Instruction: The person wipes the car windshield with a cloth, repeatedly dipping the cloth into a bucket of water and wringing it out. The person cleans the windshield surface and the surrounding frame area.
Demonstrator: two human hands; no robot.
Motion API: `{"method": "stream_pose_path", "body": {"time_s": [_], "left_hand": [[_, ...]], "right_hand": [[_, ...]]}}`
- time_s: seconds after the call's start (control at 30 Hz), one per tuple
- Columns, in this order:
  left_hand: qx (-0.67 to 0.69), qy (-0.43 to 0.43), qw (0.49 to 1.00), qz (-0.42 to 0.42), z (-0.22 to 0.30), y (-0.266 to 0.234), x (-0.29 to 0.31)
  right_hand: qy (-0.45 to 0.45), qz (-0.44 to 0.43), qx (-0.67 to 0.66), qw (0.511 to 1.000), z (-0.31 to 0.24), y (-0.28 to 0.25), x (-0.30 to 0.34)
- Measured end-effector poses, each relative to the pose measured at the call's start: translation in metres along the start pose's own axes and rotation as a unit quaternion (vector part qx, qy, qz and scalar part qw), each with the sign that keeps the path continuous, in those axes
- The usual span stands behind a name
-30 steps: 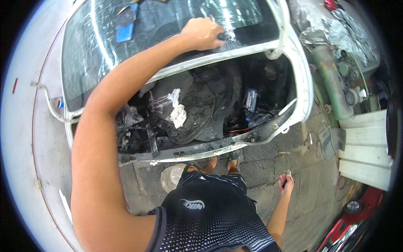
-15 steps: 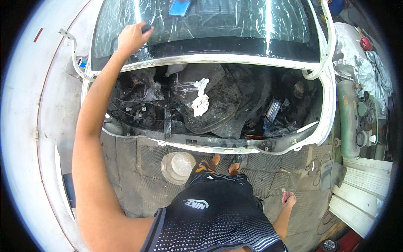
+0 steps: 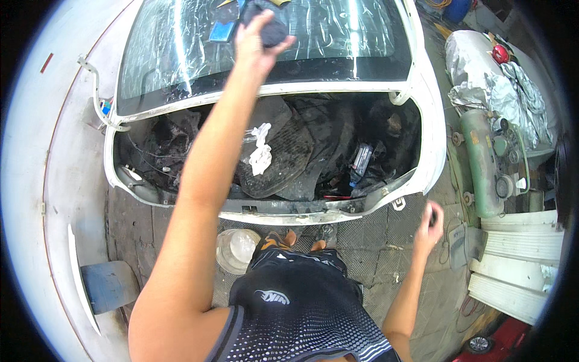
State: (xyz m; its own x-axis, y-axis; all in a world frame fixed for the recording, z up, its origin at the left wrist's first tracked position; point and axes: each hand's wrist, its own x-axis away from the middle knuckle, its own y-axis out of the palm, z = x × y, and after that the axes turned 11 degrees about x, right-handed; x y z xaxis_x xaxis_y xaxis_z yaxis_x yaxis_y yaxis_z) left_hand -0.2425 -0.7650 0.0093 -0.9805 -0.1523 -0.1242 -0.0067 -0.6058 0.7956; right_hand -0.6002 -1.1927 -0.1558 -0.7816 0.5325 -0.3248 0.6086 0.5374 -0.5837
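Note:
Over the wet, streaked rear window [image 3: 151, 66] of a white car, my left hand [image 3: 253, 51] is closed around a black pad [image 3: 273, 31] with a rounded edge. A blue flat block [image 3: 222, 31] lies on the glass beside that hand, with a dark piece [image 3: 227, 11] and a yellowish piece [image 3: 280, 2] near the top edge. My right hand [image 3: 428, 229] hangs in the air right of the car's rear corner. Its fingers curl around something small and dark that I cannot make out. Below the glass gapes the open trunk [image 3: 338, 130].
Inside the trunk lie a crumpled white cloth [image 3: 261, 158] and a clear bottle [image 3: 360, 161]. A whitish bucket [image 3: 224, 259] stands by my feet. To the right are a green gas cylinder [image 3: 482, 163], a silver cover [image 3: 476, 66] and white panels [image 3: 518, 259]. A blue barrel [image 3: 108, 285] stands left.
My left hand has moved right across the glass with the black pad, now close to the blue block. My right hand has risen toward the car's rear corner. The whole view has shifted.

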Motion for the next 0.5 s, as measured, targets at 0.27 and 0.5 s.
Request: {"method": "stream_pose_path", "body": {"time_s": [0.27, 0.5], "left_hand": [[-0.256, -0.029, 0.960, -0.114, -0.030, 0.016, 0.033], [-0.651, 0.102, 0.748, -0.071, 0.064, -0.081, 0.028]], "right_hand": [[-0.548, -0.090, 0.127, 0.822, -0.230, 0.223, -0.092], [-0.578, -0.155, 0.064, 0.798, -0.321, 0.317, -0.026]]}}
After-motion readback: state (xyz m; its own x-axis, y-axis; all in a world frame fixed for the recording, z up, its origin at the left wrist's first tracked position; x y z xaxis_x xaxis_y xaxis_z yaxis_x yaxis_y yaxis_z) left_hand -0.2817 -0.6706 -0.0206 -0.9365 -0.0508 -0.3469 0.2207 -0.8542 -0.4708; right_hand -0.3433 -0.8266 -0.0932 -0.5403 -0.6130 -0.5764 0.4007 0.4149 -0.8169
